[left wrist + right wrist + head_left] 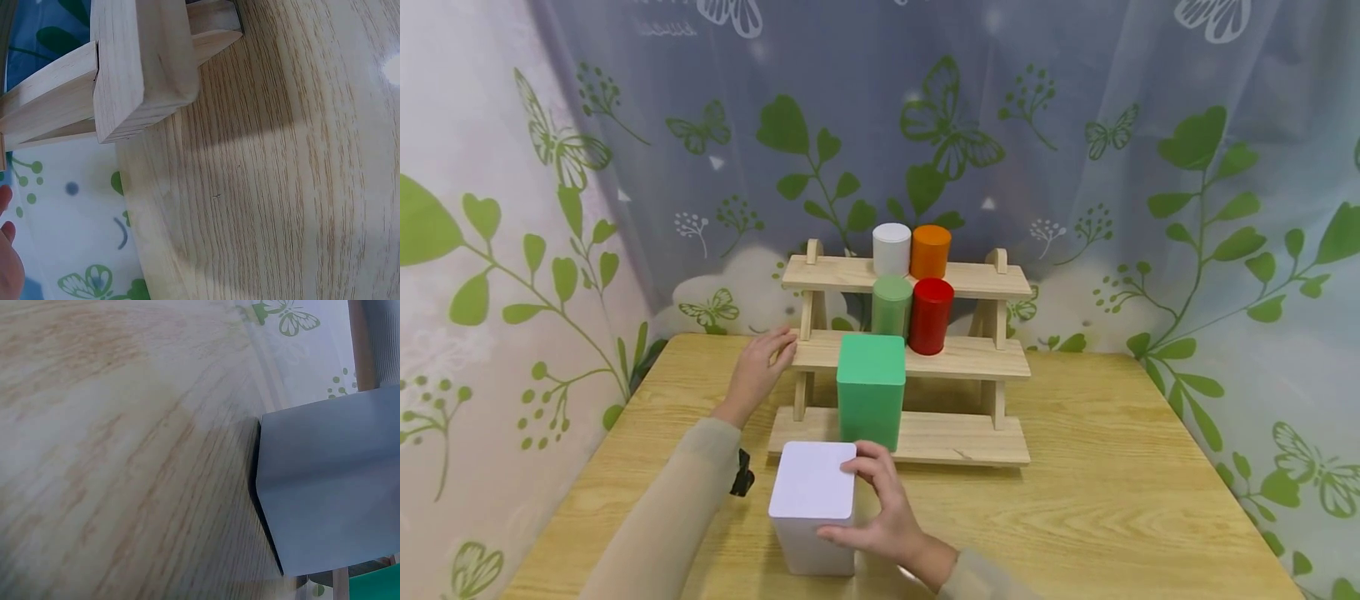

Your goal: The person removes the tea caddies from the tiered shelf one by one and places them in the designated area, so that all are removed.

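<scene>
With thumb and fingers my right hand [883, 517] holds a white box [814, 479] by its right side, in front of the wooden shelf. In the right wrist view the white box [331, 481] stands at the right, its lower edge close over the tabletop. My left hand [760, 371] is at the left end of the shelf's middle board, fingertips right at the edge. Only a bit of the left hand [9, 262] shows in the left wrist view. A green box [871, 396] stands on the lowest board of the three-tier wooden shelf [970, 358].
A light green cylinder [891, 308] and a red cylinder [931, 317] stand on the middle board. Above them, a white cylinder [891, 250] and an orange cylinder [930, 252] share the top board. The wooden table [1112, 500] meets a patterned curtain [865, 125] behind.
</scene>
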The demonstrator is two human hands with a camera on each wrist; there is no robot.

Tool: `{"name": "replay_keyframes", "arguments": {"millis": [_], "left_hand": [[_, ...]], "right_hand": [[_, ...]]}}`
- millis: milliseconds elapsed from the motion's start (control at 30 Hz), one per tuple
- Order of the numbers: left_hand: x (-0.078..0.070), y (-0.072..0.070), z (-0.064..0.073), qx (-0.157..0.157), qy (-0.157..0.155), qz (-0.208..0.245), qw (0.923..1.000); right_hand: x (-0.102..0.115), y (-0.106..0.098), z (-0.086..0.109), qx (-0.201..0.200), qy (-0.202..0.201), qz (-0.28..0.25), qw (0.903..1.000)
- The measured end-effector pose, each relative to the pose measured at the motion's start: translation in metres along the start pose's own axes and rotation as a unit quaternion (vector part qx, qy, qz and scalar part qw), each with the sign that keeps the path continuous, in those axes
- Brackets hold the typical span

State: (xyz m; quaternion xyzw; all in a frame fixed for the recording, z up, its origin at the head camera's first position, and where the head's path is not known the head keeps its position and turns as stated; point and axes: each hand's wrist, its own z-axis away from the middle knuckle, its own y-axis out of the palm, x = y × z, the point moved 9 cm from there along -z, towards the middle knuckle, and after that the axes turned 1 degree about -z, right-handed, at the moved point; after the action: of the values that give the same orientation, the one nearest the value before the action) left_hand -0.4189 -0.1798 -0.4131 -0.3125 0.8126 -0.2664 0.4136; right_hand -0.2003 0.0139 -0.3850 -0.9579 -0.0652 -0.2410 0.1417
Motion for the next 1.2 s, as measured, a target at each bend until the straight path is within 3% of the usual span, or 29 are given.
{"name": "replay_keyframes", "arguments": {"millis": [367,767,1033,1200], "left_hand": [[-0.002,-0.002,0.001,-0.007,0.012,0.002,0.9999],[0.001,0.000,0.001,-0.019,0.014,0.016,0.9996],[-0.001,-0.002,0.002,-0.020,0.007,0.029,0.9994],[0.000,-0.001,0.002,-0.021,0.007,0.033,0.9992]], "right_hand": [[-0.008,0.012,-0.004,0.040,0.031,-0.018,0.9986],[-0.009,0.018,-0.010,0.063,0.043,0.016,0.9970],[-0.039,0.024,0.010,0.067,0.033,0.058,0.9955],[-0.039,0.025,0.010,0.068,0.038,0.069,0.9945]]}}
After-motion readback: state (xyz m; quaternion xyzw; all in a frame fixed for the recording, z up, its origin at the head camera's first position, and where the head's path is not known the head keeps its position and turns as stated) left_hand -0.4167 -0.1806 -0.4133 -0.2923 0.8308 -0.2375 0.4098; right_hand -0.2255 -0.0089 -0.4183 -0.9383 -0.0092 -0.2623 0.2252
